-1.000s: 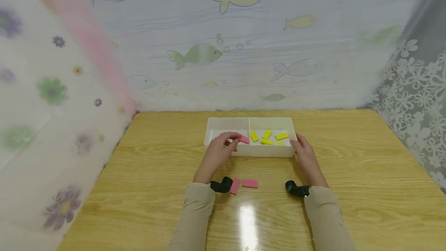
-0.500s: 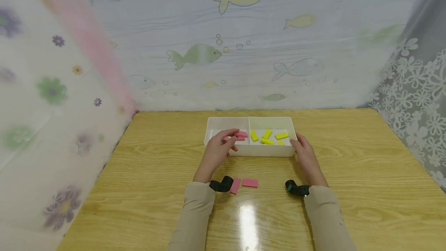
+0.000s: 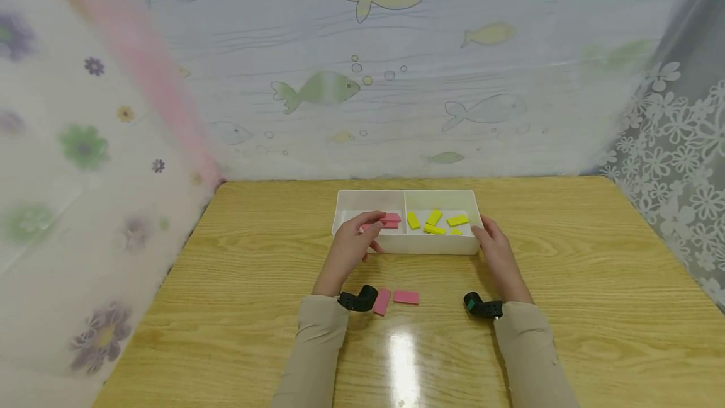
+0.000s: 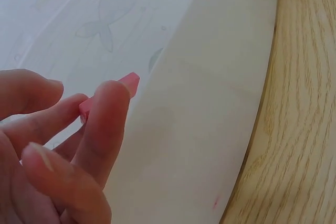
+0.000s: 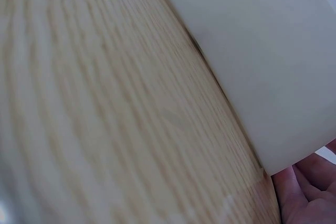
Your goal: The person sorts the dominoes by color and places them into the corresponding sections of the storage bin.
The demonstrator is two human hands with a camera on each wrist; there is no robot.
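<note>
Your left hand at the tray's pink side, your right hand steadying its corner.

Your left hand hangs over the left compartment of the white tray, fingers loosely curled beside the pink blocks there; whether it pinches one, you cannot tell. Your right hand rests relaxed against the tray's right front corner. Yellow blocks fill the right compartment. Two loose pink blocks lie on the counter between your wrists.

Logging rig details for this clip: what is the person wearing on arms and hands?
Both hands, left hand and right hand, are bare. Long beige sleeves cover both arms to the wrists. A small black camera is worn at each wrist; the right one shows a green mark.
</note>
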